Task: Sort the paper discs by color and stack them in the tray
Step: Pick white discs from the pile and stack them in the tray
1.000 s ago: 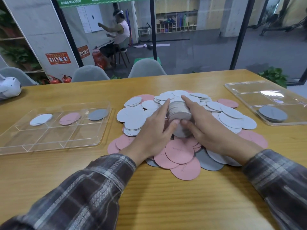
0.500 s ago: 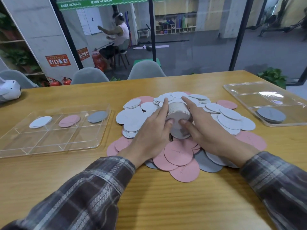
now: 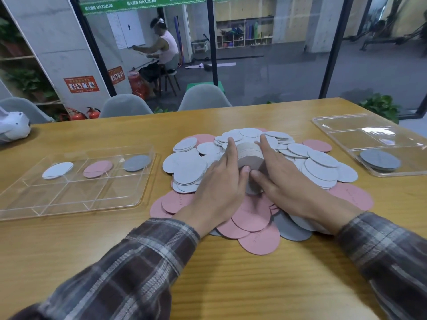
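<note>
The stack of white discs point(image 3: 250, 155) sits atop the pile point(image 3: 322, 168), still clasped on both sides by the left hand point(image 3: 221, 188) and right hand point(image 3: 285, 182) as a second ago, thumbs meeting in front. Beyond the pile, a green banner point(image 3: 143, 2) reads "MAXIMUM".

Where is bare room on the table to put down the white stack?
Bare wood lies between the left tray and the disc pile, and along the near table edge. The tray's front compartments are empty. Around the white stack it is crowded.
</note>
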The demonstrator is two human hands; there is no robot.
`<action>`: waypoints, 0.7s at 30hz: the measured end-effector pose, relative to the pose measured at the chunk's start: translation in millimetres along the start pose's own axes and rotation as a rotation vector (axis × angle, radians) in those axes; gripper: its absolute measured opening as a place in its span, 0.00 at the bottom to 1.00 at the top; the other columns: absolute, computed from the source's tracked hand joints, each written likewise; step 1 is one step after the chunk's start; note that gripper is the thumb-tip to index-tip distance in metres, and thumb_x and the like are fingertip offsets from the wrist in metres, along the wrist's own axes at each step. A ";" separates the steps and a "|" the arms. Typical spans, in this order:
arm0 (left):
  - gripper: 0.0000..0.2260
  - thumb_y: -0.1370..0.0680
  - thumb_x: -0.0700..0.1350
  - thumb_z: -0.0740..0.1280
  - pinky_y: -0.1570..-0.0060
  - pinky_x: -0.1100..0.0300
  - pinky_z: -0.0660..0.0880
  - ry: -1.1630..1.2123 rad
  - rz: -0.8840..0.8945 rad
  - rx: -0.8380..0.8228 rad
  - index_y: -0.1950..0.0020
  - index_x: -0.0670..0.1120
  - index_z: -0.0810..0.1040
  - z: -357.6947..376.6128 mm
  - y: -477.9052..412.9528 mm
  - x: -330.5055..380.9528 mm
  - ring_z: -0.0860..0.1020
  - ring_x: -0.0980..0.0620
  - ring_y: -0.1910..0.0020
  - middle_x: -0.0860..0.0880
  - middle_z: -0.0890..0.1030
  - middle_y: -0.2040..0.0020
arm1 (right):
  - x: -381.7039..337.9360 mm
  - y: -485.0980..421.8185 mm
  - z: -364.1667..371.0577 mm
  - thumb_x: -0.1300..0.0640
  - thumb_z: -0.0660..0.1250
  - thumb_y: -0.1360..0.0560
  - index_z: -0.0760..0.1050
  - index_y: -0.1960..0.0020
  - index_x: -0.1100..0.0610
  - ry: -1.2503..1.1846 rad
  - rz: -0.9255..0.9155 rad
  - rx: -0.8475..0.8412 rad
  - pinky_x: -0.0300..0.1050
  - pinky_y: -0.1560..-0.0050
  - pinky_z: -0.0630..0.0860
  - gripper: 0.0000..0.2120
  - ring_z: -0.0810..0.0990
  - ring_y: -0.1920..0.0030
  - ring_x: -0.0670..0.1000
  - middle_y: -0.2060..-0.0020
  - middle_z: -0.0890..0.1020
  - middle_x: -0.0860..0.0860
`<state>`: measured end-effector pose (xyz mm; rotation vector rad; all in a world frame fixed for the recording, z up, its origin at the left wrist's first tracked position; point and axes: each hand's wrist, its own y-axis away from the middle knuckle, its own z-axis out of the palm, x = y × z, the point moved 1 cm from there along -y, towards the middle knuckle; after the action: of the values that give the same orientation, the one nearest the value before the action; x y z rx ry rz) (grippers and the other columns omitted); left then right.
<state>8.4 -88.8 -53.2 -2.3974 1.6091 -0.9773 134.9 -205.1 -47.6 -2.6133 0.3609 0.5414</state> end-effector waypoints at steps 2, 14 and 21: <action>0.31 0.13 0.51 0.55 0.30 0.47 0.67 -0.003 0.007 -0.019 0.15 0.44 0.45 -1.7 0.8 -2.5 0.69 0.40 0.26 0.42 0.67 0.20 | 1.6 -0.5 -2.5 0.53 0.58 0.16 0.41 0.18 0.60 -0.003 0.015 -0.008 0.35 0.34 0.56 0.35 0.66 0.29 0.54 0.30 0.70 0.55; 0.22 0.17 0.46 0.69 0.45 0.70 0.72 0.211 0.113 0.046 0.24 0.45 0.73 -15.5 2.2 -20.1 0.79 0.57 0.46 0.52 0.74 0.40 | 8.7 2.6 -26.6 0.49 0.71 0.23 0.72 0.28 0.51 -0.020 -0.058 0.083 0.37 0.43 0.67 0.25 0.73 0.42 0.44 0.44 0.77 0.45; 0.14 0.22 0.45 0.76 0.44 0.65 0.79 0.371 0.085 0.090 0.38 0.44 0.81 -32.8 -1.1 -21.1 0.81 0.56 0.46 0.52 0.83 0.46 | 3.9 -0.9 -37.5 0.49 0.75 0.26 0.77 0.38 0.51 -0.083 -0.043 0.081 0.25 0.49 0.67 0.19 0.78 0.46 0.42 0.48 0.81 0.40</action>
<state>-13.8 -61.5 -36.4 -2.1628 1.7144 -1.5131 150.4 -222.7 -18.0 -2.5062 0.2928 0.6055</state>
